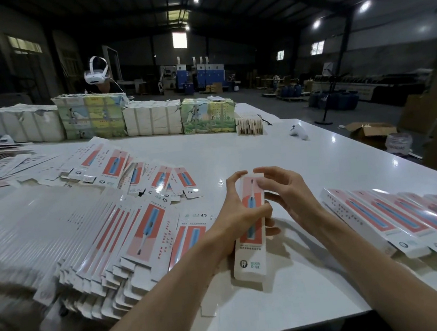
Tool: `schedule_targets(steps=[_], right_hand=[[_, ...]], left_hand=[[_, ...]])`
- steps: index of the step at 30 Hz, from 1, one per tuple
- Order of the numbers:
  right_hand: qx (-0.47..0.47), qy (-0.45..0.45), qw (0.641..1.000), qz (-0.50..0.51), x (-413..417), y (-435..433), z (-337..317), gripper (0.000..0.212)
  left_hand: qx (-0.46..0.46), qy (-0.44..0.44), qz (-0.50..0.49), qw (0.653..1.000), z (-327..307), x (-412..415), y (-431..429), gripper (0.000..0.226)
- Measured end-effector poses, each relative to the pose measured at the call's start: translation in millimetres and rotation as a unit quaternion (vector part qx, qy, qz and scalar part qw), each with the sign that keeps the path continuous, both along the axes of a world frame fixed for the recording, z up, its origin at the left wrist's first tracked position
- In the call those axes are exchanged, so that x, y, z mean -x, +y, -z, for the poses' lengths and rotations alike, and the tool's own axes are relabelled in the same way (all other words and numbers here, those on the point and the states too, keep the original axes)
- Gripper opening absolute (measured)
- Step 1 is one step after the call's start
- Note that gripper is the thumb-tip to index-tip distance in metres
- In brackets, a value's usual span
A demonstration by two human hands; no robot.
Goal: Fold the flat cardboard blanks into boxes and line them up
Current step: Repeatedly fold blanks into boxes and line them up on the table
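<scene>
I hold a long, narrow white-and-pink toothbrush box (250, 243) upright above the white table (319, 160). My left hand (237, 214) grips its middle from the left, fingers curled round it. My right hand (282, 193) is at the box's top end, its fingertips pinching the top flap. A big fanned stack of flat blanks (85, 238) lies to the left, with looser blanks (142, 170) behind it. A row of folded boxes (395, 219) lies side by side at the right.
Wrapped bundles of printed cartons (115, 117) line the far side of the table. A white controller (298, 131) lies at the back right. A person wearing a white headset (95, 71) sits behind the bundles. The table's front edge runs close below my forearms.
</scene>
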State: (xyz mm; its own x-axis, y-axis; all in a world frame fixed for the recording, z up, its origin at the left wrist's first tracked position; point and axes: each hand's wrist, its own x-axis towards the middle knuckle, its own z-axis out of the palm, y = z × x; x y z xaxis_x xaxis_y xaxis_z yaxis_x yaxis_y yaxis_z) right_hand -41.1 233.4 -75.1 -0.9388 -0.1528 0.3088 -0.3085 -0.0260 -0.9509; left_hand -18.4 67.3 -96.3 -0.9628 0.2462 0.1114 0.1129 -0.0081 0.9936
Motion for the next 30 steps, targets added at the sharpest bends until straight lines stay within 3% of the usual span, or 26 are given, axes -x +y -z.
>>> schedule_targets(steps=[12, 15, 18, 22, 25, 28, 30], right_hand=[[-0.089, 0.09, 0.991, 0.05, -3.2, -1.9, 1.9, 0.017], [-0.104, 0.093, 0.989, 0.037, -1.9, -7.5, 4.9, 0.023], [-0.152, 0.096, 0.982, 0.061, -0.7, -16.1, 7.7, 0.038], [-0.23, 0.17, 0.95, 0.13, -3.4, -16.9, 12.4, 0.026], [-0.267, 0.175, 0.942, 0.104, -12.5, -19.2, 11.0, 0.023], [-0.345, 0.178, 0.915, 0.108, -21.0, -24.1, 1.5, 0.038], [-0.432, 0.182, 0.875, 0.123, -26.3, -26.4, -2.4, 0.059]], left_hand=[[-0.015, -0.007, -0.002, 1.0, 3.4, 5.8, -2.7, 0.087], [-0.057, -0.007, -0.026, 0.998, 4.9, 4.9, 0.6, 0.092], [-0.133, -0.07, -0.05, 0.987, 4.5, 5.2, 0.0, 0.099], [-0.211, -0.154, -0.064, 0.963, 1.3, 8.1, -4.2, 0.056], [-0.305, -0.161, -0.073, 0.936, 0.6, 9.0, -5.9, 0.035], [-0.357, -0.16, -0.043, 0.919, -1.5, 7.7, -6.4, 0.034], [-0.367, -0.149, -0.011, 0.918, -5.1, 5.0, -6.2, 0.03]])
